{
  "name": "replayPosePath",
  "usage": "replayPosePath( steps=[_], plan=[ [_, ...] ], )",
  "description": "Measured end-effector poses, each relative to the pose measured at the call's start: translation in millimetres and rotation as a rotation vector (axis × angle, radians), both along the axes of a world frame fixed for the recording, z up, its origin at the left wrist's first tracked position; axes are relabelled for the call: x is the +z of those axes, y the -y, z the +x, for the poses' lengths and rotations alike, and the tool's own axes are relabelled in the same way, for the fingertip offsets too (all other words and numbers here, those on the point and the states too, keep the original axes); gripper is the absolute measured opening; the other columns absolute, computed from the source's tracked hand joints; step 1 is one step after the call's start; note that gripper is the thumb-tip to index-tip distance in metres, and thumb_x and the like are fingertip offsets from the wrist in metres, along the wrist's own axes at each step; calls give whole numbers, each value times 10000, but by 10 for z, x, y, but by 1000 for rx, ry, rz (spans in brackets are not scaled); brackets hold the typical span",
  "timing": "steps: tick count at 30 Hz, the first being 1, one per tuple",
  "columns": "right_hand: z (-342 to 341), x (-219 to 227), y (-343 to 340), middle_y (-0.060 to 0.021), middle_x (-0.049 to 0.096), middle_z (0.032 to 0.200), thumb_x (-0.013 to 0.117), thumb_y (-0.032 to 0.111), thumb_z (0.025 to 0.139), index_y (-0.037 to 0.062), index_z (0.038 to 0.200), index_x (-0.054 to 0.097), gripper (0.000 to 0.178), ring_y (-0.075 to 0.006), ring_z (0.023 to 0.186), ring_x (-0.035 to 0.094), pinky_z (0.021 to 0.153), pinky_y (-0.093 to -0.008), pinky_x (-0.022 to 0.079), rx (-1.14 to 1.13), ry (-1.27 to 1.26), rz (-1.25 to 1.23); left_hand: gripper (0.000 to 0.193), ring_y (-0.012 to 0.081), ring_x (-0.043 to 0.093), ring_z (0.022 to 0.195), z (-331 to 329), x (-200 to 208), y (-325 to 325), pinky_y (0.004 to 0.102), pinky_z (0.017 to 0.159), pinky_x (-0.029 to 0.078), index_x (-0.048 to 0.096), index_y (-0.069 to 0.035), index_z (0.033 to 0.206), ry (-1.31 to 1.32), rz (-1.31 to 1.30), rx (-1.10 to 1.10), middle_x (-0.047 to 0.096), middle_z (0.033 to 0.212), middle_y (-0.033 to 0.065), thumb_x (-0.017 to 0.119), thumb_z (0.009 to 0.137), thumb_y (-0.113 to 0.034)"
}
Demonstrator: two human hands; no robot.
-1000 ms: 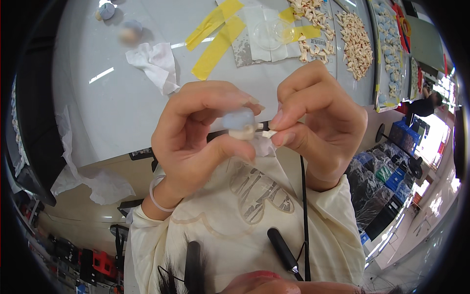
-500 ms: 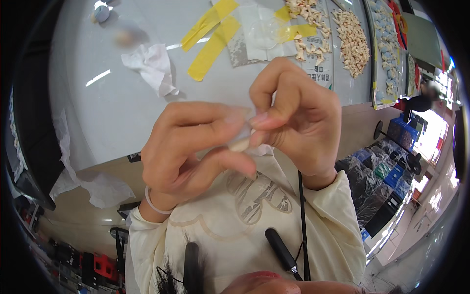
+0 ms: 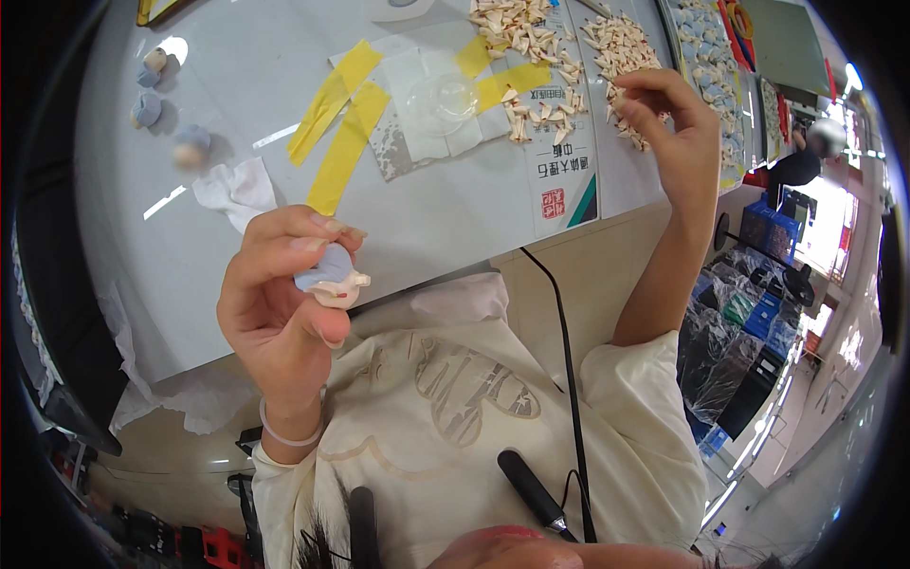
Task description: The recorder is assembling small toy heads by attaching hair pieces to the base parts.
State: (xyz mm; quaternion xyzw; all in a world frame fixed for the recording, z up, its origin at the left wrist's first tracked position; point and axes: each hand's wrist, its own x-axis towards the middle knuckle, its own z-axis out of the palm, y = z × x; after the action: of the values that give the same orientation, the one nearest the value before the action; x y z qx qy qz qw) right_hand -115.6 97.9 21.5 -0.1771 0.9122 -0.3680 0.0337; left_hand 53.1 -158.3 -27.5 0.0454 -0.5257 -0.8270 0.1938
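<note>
Grey tabletop (image 3: pixel 417 213), beige floor (image 3: pixel 599 270)

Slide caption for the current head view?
Left hand holding a blue-topped figure, right hand at a pile of cream pieces.

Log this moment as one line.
left hand: holds blue-and-cream piece | right hand: at pile of small cream pieces, grasp unclear | table: yellow tape, crumpled white sheet

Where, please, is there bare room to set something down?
Glossy grey tabletop is bare between crumpled white tissue and yellow tape strips, and between the left hand and printed white panel. Small cream pieces crowd the right hand.
</note>
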Motion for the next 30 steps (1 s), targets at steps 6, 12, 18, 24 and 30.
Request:
replayPosePath(
  steps=[6, 12, 18, 24, 30],
  plan=[
    [-72, 124, -149, -27, 544, 727, 611, -46, 615, 25, 792, 600, 191, -124, 619, 470, 579, -227, 387, 73, -86, 226, 510, 228, 556, 851, -85, 37, -73, 337, 737, 473, 474, -38, 966, 44, 109, -141, 515, 981, 121, 759, 610, -266],
    [-97, -22, -106, -54, 512, 744, 587, -56, 623, 9, 759, 569, 152, -208, 727, 501, 614, -298, 409, 161, -114, 294, 509, 229, 548, 886, -97, 21, -108, 332, 760, 454, 482, -29, 1003, 139, -21, -45, 523, 991, 119, 733, 653, -299],
    [-126, 7, -92, -50, 517, 738, 583, -54, 649, 3, 771, 545, 140, -178, 729, 499, 631, -260, 405, 264, -236, 308, 454, 238, 546, 927, -109, 82, -127, 303, 782, 447, 484, -23, 1009, 201, 74, -99, 521, 1022, 126, 698, 709, -289],
    [9, 70, -63, -55, 566, 819, 542, -66, 738, -24, 844, 586, 122, -108, 733, 511, 663, -206, 391, 120, -122, -121, 442, 237, 547, 935, -100, 110, -143, 295, 768, 454, 466, -22, 1019, 215, 195, -128, 512, 1021, 130, 682, 735, -284],
    [203, 97, 53, -105, 582, 817, 544, -141, 689, -51, 822, 603, 171, -166, 777, 542, 698, -229, 418, 210, -92, -345, 412, 235, 542, 951, -71, 63, -99, 303, 788, 448, 452, -6, 1036, 169, 288, -177, 508, 1026, 138, 655, 769, -245]
  ],
)
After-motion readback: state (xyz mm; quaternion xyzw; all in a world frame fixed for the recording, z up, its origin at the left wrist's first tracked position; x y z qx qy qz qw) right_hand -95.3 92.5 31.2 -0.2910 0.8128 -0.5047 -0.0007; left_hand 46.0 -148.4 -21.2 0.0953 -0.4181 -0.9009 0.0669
